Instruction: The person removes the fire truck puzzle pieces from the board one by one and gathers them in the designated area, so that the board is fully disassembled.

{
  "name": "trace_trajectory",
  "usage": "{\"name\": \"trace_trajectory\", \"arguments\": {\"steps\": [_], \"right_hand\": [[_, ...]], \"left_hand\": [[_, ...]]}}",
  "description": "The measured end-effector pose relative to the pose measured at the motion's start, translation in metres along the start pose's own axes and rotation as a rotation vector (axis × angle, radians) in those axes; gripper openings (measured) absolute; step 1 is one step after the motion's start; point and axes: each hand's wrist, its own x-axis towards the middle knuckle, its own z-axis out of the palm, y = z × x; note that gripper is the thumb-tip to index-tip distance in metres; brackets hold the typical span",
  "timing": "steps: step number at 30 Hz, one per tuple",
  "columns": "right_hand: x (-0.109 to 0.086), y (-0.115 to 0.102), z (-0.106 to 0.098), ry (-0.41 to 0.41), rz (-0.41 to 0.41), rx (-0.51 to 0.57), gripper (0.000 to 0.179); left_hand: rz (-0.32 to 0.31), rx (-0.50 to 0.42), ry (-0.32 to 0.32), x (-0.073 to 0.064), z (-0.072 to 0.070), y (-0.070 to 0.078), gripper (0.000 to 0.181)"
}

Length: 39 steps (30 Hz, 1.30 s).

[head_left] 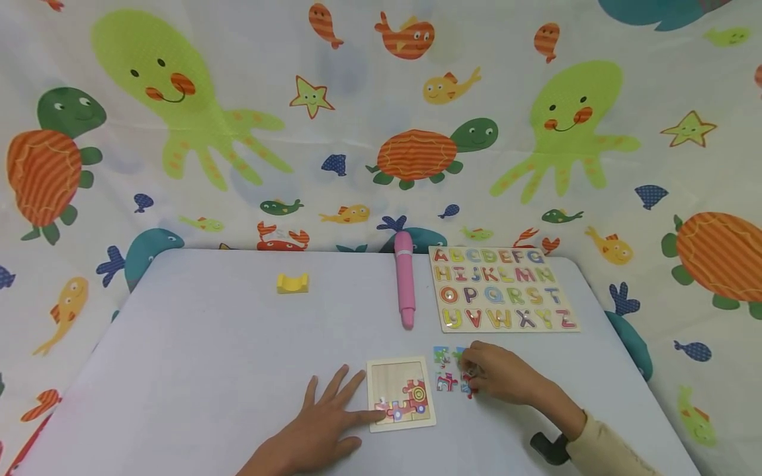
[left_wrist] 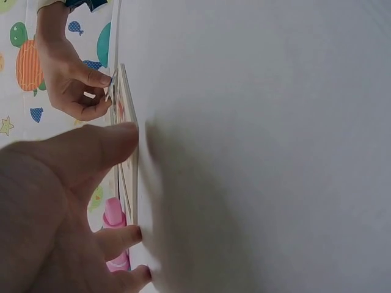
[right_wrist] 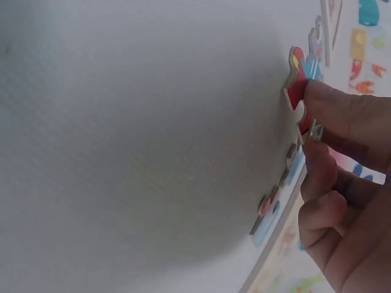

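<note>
My left hand (head_left: 321, 420) lies spread on the table, one finger reaching onto the lower left corner of a wooden puzzle tray (head_left: 397, 361). Joined puzzle pieces (head_left: 411, 404) with a train picture fill the lower right part of that tray. Right of it, my right hand (head_left: 499, 373) pinches a red and blue puzzle piece (right_wrist: 297, 85) between thumb and fingertips. Loose pieces lie beside that hand, among them a green and blue piece (head_left: 441, 356) and a red one (head_left: 446, 381). The right hand partly covers the others.
Behind the right hand lies a wooden alphabet board (head_left: 506, 324). A pink marker-shaped stick (head_left: 405, 277) is left of the board. Farther left sits a small yellow block (head_left: 292, 283). A sea-animal curtain (head_left: 357, 86) hangs behind the table.
</note>
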Motion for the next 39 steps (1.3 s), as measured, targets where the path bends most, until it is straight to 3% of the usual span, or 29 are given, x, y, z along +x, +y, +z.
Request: {"name": "trace_trajectory", "arguments": {"steps": [10,14,18,23,28,35,39], "right_hand": [[-0.002,-0.006,0.007,0.064,0.028,-0.112,0.026],[-0.003,-0.006,0.011,0.116,0.006,-0.177,0.031],[0.001,-0.011,0.015,0.150,-0.056,-0.160,0.034],[0.015,-0.026,0.022,0.070,-0.212,-0.087,0.039],[0.032,-0.037,0.026,0.001,-0.315,-0.136,0.041],[0.041,-0.042,0.028,-0.038,-0.353,-0.219,0.035],[0.042,-0.045,0.028,-0.020,-0.351,-0.246,0.033]], "left_hand": [[0.002,0.002,0.000,0.000,0.001,0.000,0.050],[-0.001,0.005,-0.003,-0.001,0.001,0.001,0.049],[0.000,0.013,-0.009,0.000,0.002,0.002,0.049],[0.000,0.032,-0.017,0.001,0.002,0.003,0.049],[-0.004,0.027,-0.026,0.003,0.001,0.003,0.048],[-0.002,0.038,-0.023,0.003,0.001,0.002,0.049],[-0.008,0.043,-0.020,0.003,0.000,0.003,0.048]]}}
